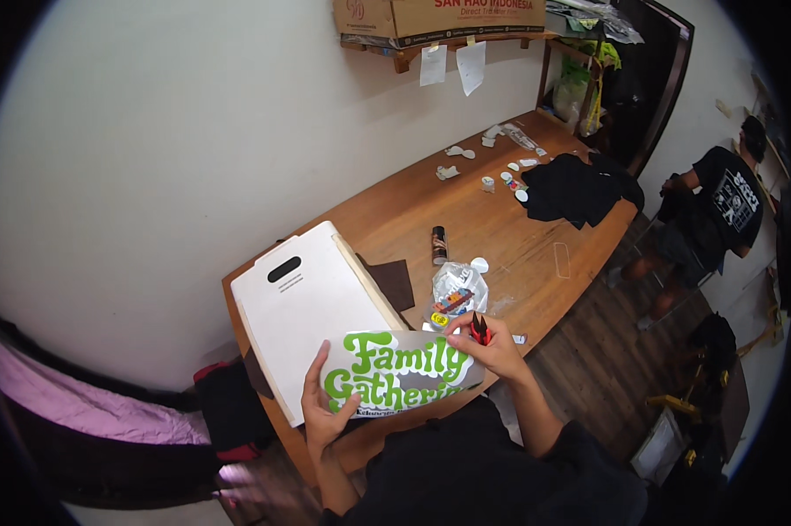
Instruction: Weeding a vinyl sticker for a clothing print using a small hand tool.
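Observation:
Both hands hold a clear printed film sheet (401,377) with green, white-edged lettering, tilted above the near edge of the table. My left hand (327,412) grips its left end, thumb in front and fingers behind. My right hand (493,349) pinches the upper right corner. A small red-handled cutting tool (480,330) with dark pointed tips is also held in my right hand; its lower part is hidden by the fingers. Behind the sheet lies a white board (321,294) with a dark oval slot, its near edge partly covered by the sheet.
On the wooden table (500,245) are a dark spray can (439,245), a crumpled plastic bag (459,287), white scraps (448,173) and black cloth (571,188). A cardboard box (448,22) sits on a wall shelf. Another person (720,197) is at the right.

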A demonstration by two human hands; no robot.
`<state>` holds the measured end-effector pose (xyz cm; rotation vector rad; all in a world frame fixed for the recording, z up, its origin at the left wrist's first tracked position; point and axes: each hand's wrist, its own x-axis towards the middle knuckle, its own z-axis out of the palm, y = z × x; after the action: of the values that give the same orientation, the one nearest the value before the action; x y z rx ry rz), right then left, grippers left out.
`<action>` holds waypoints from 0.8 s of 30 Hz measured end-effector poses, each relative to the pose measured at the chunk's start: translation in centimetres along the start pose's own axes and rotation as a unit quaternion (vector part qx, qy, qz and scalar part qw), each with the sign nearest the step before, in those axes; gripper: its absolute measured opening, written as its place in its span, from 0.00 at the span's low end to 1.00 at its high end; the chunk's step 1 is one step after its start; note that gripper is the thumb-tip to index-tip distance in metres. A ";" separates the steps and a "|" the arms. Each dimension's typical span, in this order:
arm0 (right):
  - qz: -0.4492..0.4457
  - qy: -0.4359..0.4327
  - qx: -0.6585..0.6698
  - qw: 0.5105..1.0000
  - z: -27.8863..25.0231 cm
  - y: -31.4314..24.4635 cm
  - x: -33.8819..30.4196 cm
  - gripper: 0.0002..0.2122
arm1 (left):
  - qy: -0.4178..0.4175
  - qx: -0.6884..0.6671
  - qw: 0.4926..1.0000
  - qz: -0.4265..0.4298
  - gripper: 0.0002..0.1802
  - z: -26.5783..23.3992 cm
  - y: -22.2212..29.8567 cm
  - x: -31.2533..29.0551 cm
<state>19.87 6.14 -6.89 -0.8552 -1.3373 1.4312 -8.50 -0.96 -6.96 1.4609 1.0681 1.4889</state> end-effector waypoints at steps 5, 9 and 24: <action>0.010 -0.017 -0.009 1.000 -2.3 -1.8 1.8 0.06 | 0.056 -0.044 0.997 -0.025 0.48 3.5 0.5 1.0; 0.046 0.006 0.043 0.998 -4.4 -2.5 2.1 0.06 | 0.072 0.025 0.997 -0.028 0.52 5.0 -0.8 1.7; 0.050 -0.109 0.021 0.993 -7.7 3.4 -1.3 0.09 | 0.134 -0.265 0.941 -0.161 0.42 11.4 -1.0 3.9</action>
<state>26.93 7.45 -11.52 -0.7644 -1.4378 1.6636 2.75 3.59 -6.69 0.6897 0.9079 1.5979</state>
